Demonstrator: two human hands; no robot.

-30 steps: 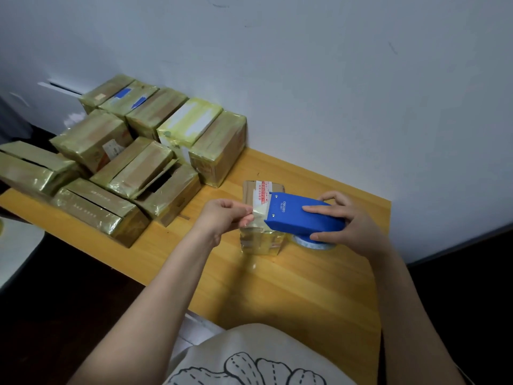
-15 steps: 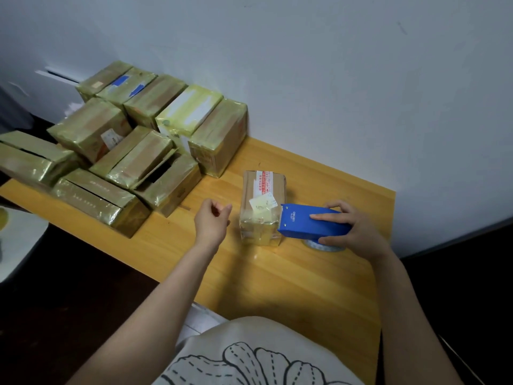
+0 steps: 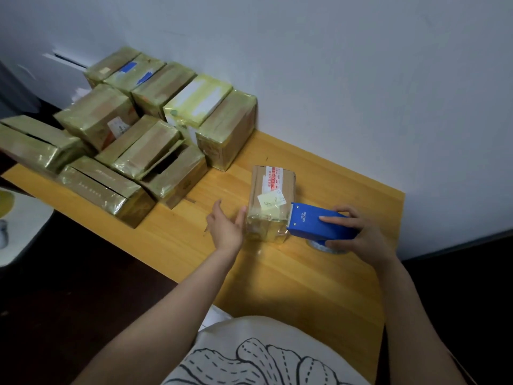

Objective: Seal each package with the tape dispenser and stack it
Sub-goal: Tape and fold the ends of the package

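Observation:
A small brown cardboard package (image 3: 270,198) lies on the wooden table (image 3: 291,279), with a red-and-white label strip on top and yellowish tape over its near end. My right hand (image 3: 358,232) grips the blue tape dispenser (image 3: 319,222), whose front edge touches the package's right near corner. The tape roll (image 3: 327,247) shows under the dispenser. My left hand (image 3: 226,226) is open, fingers spread, its fingertips against the package's left side.
A pile of several taped yellow-green boxes (image 3: 133,140) fills the table's left part up to the white wall (image 3: 333,65). One box (image 3: 172,170) in it gapes open. The table's near edge drops to a dark floor (image 3: 69,301).
My left hand let go of the tape end, drew back, then came to the package's left side. The dispenser moved off the package top down to its right near corner.

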